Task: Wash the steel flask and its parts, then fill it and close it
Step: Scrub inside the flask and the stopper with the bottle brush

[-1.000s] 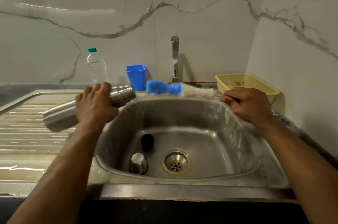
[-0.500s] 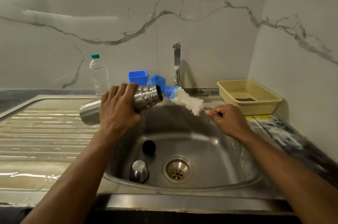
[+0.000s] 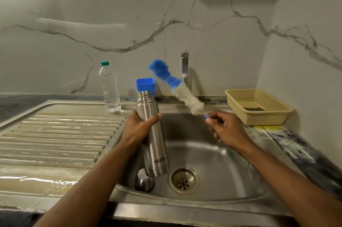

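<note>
The left grip (image 3: 137, 128) is wrapped round the upper body of the flask (image 3: 152, 134), holding it nearly upright over the sink (image 3: 231, 167), open threaded mouth up and "MILTON" showing near its base. The right grip (image 3: 224, 128) pinches the thin handle of a brush (image 3: 177, 87) that slants up and left, white bristles low, blue tip high, beside the flask's mouth but apart from it. A steel cup (image 3: 143, 182) stands in the basin by the drain (image 3: 183, 179). Behind stand the tap (image 3: 184, 67), a blue tub (image 3: 145, 84) and a bottle (image 3: 109, 89); a basket (image 3: 259, 106) sits at the right on the desk (image 3: 288, 137).
</note>
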